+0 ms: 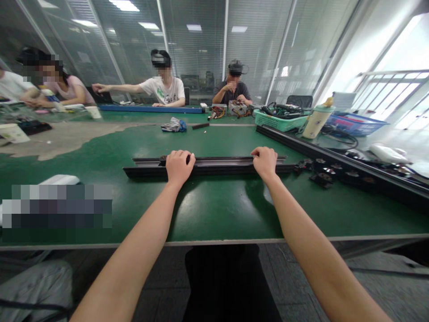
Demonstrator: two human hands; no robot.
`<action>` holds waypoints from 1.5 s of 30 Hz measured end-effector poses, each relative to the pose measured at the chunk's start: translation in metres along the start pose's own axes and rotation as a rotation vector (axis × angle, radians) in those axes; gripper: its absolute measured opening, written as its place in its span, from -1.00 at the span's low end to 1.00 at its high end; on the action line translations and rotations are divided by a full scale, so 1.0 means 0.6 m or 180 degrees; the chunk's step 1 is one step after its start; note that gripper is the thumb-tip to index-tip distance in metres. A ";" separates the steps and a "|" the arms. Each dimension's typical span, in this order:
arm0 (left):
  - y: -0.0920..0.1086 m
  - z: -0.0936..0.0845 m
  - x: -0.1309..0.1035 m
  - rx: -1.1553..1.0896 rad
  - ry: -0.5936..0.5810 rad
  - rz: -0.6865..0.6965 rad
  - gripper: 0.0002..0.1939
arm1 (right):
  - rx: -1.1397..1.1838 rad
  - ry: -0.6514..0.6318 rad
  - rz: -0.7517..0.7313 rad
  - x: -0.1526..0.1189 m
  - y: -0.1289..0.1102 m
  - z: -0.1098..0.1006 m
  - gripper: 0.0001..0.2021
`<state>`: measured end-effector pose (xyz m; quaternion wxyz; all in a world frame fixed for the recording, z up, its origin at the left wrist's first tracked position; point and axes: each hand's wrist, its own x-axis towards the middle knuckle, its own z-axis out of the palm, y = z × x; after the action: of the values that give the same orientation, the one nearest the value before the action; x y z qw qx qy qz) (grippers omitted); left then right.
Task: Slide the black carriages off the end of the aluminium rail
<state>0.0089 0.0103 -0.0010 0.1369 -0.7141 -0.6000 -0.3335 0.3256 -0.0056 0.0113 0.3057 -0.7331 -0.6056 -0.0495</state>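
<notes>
A long black rail (223, 170) with a pale grey channel along its length lies crosswise on the green table in front of me. My left hand (179, 166) is closed over its left part, the fingers curled across to the far edge. Toward the right end, my right hand (264, 162) grips the same rail, with thumb and fingers bent at the far edge. The fingertips of both hands are partly hidden. Just past the rail's right end lie several small dark parts with shiny pieces (326, 170).
A longer black rail (335, 158) runs diagonally on the right. Behind it stand a green basket (279, 120), a cream tumbler (315, 121) and a blue basket (358, 124). Grey-blue gloves (174, 125) and a short dark bar (200, 126) lie farther back. Several people sit across the table (228, 208).
</notes>
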 end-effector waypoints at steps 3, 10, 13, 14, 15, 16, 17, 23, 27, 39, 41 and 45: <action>0.001 -0.001 0.000 0.0013 -0.0011 0.0000 -0.65 | -0.0010 -0.0005 0.0014 0.000 0.000 -0.001 -0.59; 0.001 0.000 0.000 -0.0052 0.0025 0.0014 -0.67 | 0.0024 0.0066 0.0024 0.000 0.004 0.000 -0.57; 0.002 -0.001 0.000 -0.0044 -0.0007 -0.0001 -0.66 | 0.0035 0.0068 0.0027 0.001 0.005 0.000 -0.58; 0.002 -0.001 0.000 -0.0030 -0.0017 -0.0006 -0.66 | 0.0032 0.0065 0.0030 0.001 0.005 0.000 -0.58; 0.002 -0.001 0.000 -0.0017 -0.0024 -0.0007 -0.65 | 0.0026 0.0059 0.0035 0.001 0.005 -0.001 -0.58; 0.003 -0.001 0.000 -0.0007 -0.0027 -0.0008 -0.65 | 0.0016 0.0053 0.0040 0.001 0.005 -0.001 -0.58; 0.003 -0.001 0.000 -0.0001 -0.0026 -0.0009 -0.65 | 0.0005 0.0048 0.0046 0.001 0.005 -0.001 -0.58; 0.003 -0.001 0.000 -0.0024 -0.0001 -0.0022 -0.66 | -0.0032 0.0055 0.0069 0.000 0.005 0.000 -0.59; 0.003 -0.002 0.000 -0.0052 -0.0006 -0.0027 -0.68 | -0.0013 0.0100 0.0049 -0.001 0.005 0.001 -0.59; 0.001 0.001 0.000 -0.0036 0.0043 0.0021 -0.66 | -0.0041 0.0177 0.0144 -0.001 0.009 0.000 -0.58; 0.001 0.000 0.000 -0.0025 0.0035 0.0018 -0.66 | -0.0049 0.0146 0.0152 -0.001 0.009 0.000 -0.58; 0.002 -0.001 0.000 -0.0038 0.0009 0.0004 -0.66 | -0.0057 0.0141 0.0154 -0.002 0.009 -0.001 -0.59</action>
<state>0.0097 0.0098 -0.0005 0.1337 -0.7149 -0.5973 -0.3380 0.3306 -0.0072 0.0095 0.3136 -0.7489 -0.5803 -0.0637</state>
